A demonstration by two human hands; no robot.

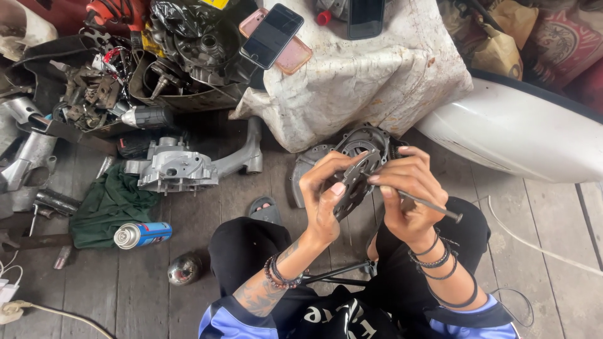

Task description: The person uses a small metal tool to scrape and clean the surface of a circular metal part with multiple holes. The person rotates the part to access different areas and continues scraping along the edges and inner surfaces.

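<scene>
- Gripping a round perforated metal plate at its lower edge, the left hand has its fingers curled shut around the rim, thumb pressed on the near face
- The right hand is closed on a thin metal rod, fingertips touching the plate's upper right edge; the rod slants down to the right past the wrist
- The plate is held tilted above the person's knees, just in front of a dark round clutch housing lying on the plank floor
- Further left on the floor sit a grey engine casing, a green cloth and a blue spray can lying on its side
- Two phones rest on a white sack above the hands
</scene>
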